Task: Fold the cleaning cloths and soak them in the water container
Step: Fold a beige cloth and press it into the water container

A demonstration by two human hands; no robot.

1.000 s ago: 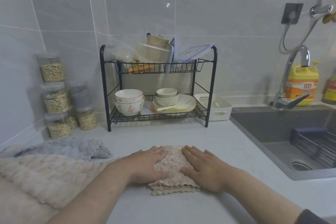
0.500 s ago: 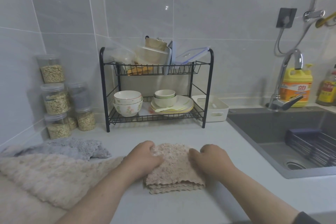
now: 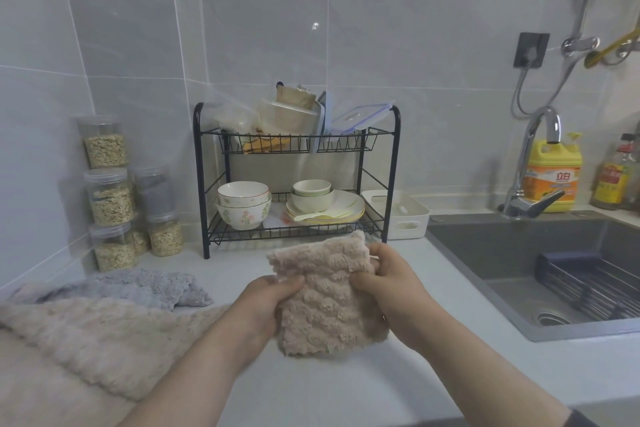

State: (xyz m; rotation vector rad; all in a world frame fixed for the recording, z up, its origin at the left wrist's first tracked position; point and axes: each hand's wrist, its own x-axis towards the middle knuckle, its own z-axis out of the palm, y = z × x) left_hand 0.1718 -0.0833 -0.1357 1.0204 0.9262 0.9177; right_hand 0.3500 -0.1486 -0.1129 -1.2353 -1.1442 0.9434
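1. Two hands hold a folded cloth [image 3: 322, 298] between them, low in the middle of the view, over the counter [image 3: 311, 392].
2. The left hand [image 3: 273, 302] grips the folded cloth's left edge, with the thumb on top and the fingers curled underneath.
3. The right hand [image 3: 391, 288] pinches its upper right corner, with the thumb in front and the fingers wrapped behind.
4. The folded cloth is beige and fluffy. It tilts with its top edge away from the person and seems lifted clear of the counter.
5. At the left a big cloth [image 3: 86, 340], also beige, lies spread on the counter and runs out of the frame.
6. Just beyond it a grey cloth [image 3: 138, 288] lies crumpled, touching the big cloth.
7. At the right a dark sink [image 3: 502, 253] is set into the counter. A basket [image 3: 595, 288] sits in it beside the drain [image 3: 552, 317].
8. Behind the folded cloth stands a black rack [image 3: 394, 177]. Bowls [image 3: 242, 208] and plates [image 3: 343, 208] fill the lower tier, and plastic boxes [image 3: 291, 118] and lids the upper.
9. A white tub [image 3: 408, 218] sits just right of the rack, by the wall.
10. Clear jars [image 3: 109, 198] of flakes are stacked in the left corner.
11. A tap [image 3: 533, 163] rises at the sink's back edge, with a yellow bottle [image 3: 554, 180] behind it.
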